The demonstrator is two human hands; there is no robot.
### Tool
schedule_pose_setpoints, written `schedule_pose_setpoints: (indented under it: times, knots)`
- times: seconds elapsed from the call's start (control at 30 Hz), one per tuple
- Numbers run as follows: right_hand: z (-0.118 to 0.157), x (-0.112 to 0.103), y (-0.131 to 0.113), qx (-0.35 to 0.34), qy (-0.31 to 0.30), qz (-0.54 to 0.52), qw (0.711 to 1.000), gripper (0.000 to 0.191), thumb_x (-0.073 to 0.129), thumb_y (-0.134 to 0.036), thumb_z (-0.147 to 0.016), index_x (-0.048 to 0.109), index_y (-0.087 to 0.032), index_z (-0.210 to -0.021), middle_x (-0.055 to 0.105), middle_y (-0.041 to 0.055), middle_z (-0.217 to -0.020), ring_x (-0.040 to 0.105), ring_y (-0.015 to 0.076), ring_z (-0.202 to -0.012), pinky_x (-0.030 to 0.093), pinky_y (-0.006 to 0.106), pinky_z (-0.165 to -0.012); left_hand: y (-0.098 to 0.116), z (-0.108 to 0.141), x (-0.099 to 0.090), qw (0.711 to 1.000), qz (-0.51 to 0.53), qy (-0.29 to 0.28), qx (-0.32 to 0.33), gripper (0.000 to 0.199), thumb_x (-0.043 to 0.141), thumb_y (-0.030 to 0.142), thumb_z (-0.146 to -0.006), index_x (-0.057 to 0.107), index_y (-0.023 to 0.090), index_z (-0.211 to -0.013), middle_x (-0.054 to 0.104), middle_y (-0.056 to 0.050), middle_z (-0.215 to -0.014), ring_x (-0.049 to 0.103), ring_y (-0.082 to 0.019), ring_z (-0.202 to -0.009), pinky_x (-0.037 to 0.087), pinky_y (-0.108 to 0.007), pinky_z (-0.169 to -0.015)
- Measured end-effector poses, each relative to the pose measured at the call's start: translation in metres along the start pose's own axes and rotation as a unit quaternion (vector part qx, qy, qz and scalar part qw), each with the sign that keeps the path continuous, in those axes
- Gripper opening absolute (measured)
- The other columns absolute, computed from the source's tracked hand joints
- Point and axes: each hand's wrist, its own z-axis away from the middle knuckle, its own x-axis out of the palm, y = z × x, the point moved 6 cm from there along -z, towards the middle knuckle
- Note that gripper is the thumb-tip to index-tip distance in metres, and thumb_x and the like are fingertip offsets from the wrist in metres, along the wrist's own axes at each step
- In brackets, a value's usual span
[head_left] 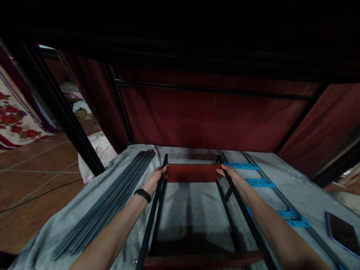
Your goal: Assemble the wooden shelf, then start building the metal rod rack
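Observation:
A black metal frame (153, 221) with a reddish-brown board (192, 173) across its far end rests on a grey cloth (188, 210). A second reddish-brown bar (202, 260) crosses its near end. My left hand (156, 179), with a black band at the wrist, grips the frame's far left corner beside the board. At the far right corner, my right hand (228, 171) has its fingers around the frame and against the board's end. Some of the fingertips are hidden behind the frame.
Several thin grey rods (109, 202) lie to the left. Blue brackets (260, 182) on long dark rails lie to the right, with a phone (343, 232) near the right edge. A black post (67, 116) and red curtains (208, 120) surround the cloth-covered surface.

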Motion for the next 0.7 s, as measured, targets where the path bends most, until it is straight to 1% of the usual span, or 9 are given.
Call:
schedule_pose_setpoints:
  times: [0.17,0.3,0.37,0.43,0.57,0.7]
  knots:
    - [0.005,-0.001,0.002,0.008,0.018,0.000,1.000,0.020,0.070,-0.014,-0.082,0.051,-0.020,-0.083,0.062,0.0006,-0.076,0.073,0.0168,-0.073,0.064,0.029,-0.073,0.005,-0.002,0.003,1.000,-0.004,0.000,0.014,0.008,0.069,0.010,-0.083,0.066,0.015,-0.088,0.068,-0.003,-0.089,0.066,-0.010,-0.071,0.056,-0.018,-0.061]
    - [0.007,-0.003,0.002,0.007,0.041,0.008,0.999,0.015,0.065,-0.026,-0.087,0.052,-0.020,-0.087,0.062,0.0008,-0.071,0.072,0.0183,-0.066,0.064,0.032,-0.066,0.006,-0.002,0.003,1.000,-0.016,-0.005,0.020,0.011,0.068,0.010,-0.082,0.067,0.015,-0.092,0.069,-0.005,-0.094,0.066,-0.011,-0.073,0.056,-0.018,-0.061]
    - [0.008,-0.006,0.001,-0.001,0.055,0.012,0.998,0.014,0.061,-0.032,-0.089,0.053,-0.021,-0.089,0.061,-0.0004,-0.067,0.070,0.0168,-0.062,0.063,0.030,-0.061,0.006,-0.001,0.002,0.999,-0.024,-0.004,0.022,0.014,0.068,0.010,-0.083,0.067,0.015,-0.096,0.070,-0.005,-0.097,0.067,-0.011,-0.074,0.056,-0.018,-0.060]
    - [0.009,-0.009,-0.002,-0.017,0.064,0.018,0.998,0.014,0.059,-0.034,-0.089,0.054,-0.021,-0.089,0.060,-0.0018,-0.063,0.067,0.0149,-0.058,0.062,0.027,-0.057,0.006,0.000,0.002,0.999,-0.029,-0.008,0.024,0.016,0.069,0.011,-0.083,0.067,0.015,-0.098,0.070,-0.006,-0.098,0.067,-0.011,-0.075,0.056,-0.017,-0.060]
    - [0.010,-0.010,-0.009,-0.047,0.070,0.034,0.996,0.013,0.067,-0.029,-0.080,0.057,-0.021,-0.080,0.060,-0.0030,-0.060,0.062,0.0123,-0.055,0.058,0.023,-0.055,0.008,0.003,0.006,0.998,-0.040,-0.027,0.031,0.016,0.068,0.015,-0.085,0.067,0.016,-0.101,0.070,-0.006,-0.099,0.068,-0.012,-0.077,0.056,-0.018,-0.060]
    - [0.010,-0.008,-0.010,-0.067,0.068,0.057,0.994,0.018,0.071,-0.025,-0.074,0.054,-0.021,-0.068,0.059,-0.0026,-0.058,0.060,0.0115,-0.054,0.057,0.024,-0.059,0.010,0.007,0.006,0.997,-0.060,-0.021,0.043,0.015,0.066,0.016,-0.086,0.068,0.017,-0.101,0.070,-0.007,-0.107,0.068,-0.014,-0.083,0.056,-0.019,-0.058]
